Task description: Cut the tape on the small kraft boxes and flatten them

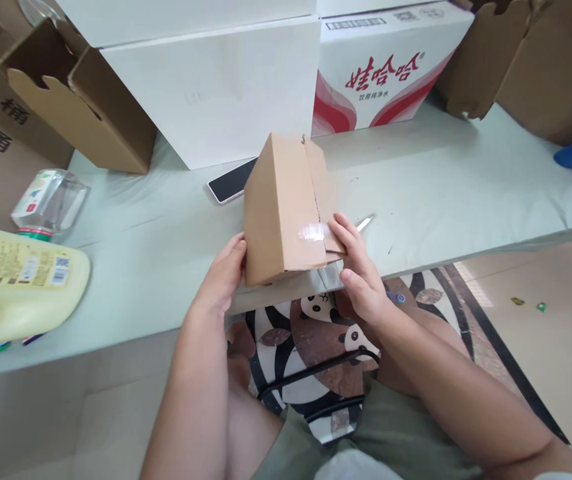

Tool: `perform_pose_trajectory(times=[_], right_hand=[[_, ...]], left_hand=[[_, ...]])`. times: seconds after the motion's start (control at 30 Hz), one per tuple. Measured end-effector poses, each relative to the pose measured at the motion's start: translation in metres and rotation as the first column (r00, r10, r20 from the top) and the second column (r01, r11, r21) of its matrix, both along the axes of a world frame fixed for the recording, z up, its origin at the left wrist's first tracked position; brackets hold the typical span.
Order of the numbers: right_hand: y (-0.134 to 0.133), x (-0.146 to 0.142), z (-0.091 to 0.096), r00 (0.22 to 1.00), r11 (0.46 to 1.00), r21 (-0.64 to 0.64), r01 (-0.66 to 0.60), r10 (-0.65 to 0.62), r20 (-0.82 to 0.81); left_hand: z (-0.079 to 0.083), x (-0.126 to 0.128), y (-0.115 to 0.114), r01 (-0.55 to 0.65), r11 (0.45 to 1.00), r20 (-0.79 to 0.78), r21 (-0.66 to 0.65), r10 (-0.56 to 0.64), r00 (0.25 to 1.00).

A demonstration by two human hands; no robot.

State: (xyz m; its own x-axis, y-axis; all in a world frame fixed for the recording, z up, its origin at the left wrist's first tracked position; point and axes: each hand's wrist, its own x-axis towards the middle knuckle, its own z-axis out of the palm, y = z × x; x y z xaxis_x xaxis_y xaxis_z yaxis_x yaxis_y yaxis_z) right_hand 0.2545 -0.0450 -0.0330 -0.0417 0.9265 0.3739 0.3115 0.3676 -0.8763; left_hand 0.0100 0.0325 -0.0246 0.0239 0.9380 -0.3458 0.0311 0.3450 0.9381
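Observation:
A small brown cardboard box point(300, 207) stands tilted near the front edge of the table, with clear tape shining on its near face. My left hand point(225, 272) presses against the box's left side, its fingers partly hidden. On the right, my right hand point(359, 270) grips a flap at the lower corner with bent fingers, the thumb apart. Just beyond those fingers a pointed metal blade point(366, 222) lies on the table; its other end is hidden. A dark-screened phone point(231, 182) rests behind the box, partly covered by it.
White cartons point(216, 93) and a red-lettered carton point(386, 73) line the back of the cloth-covered table point(456, 193). Open cardboard boxes point(81, 107) stand at both back corners. At left lie a clear bottle point(51, 200) and a large pale yellow jug point(21, 287).

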Motion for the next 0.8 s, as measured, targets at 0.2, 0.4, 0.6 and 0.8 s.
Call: perform_pose_trajectory(times=[0.2, 0.4, 0.6, 0.8], right_hand=[[0.004, 0.009, 0.000, 0.995, 0.990, 0.105, 0.090, -0.086, -0.042], [0.006, 0.010, 0.002, 1.000, 0.993, 0.118, -0.010, 0.010, -0.001], [-0.001, -0.012, 0.002, 0.977, 0.977, 0.043, -0.207, 0.204, 0.069], [-0.008, -0.009, 0.007, 0.998, 0.986, 0.166, 0.003, -0.014, 0.062]], left_hand=[[0.013, 0.005, -0.006, 0.337, 0.923, -0.081, -0.188, -0.356, 0.931], [0.010, -0.007, 0.007, -0.042, 0.948, -0.227, 0.314, 0.118, 0.967], [0.023, -0.007, 0.006, -0.076, 0.552, -0.054, 0.830, 0.216, 0.975], [0.019, 0.005, -0.003, 0.076, 0.630, -0.181, 0.773, 0.104, 0.978]])
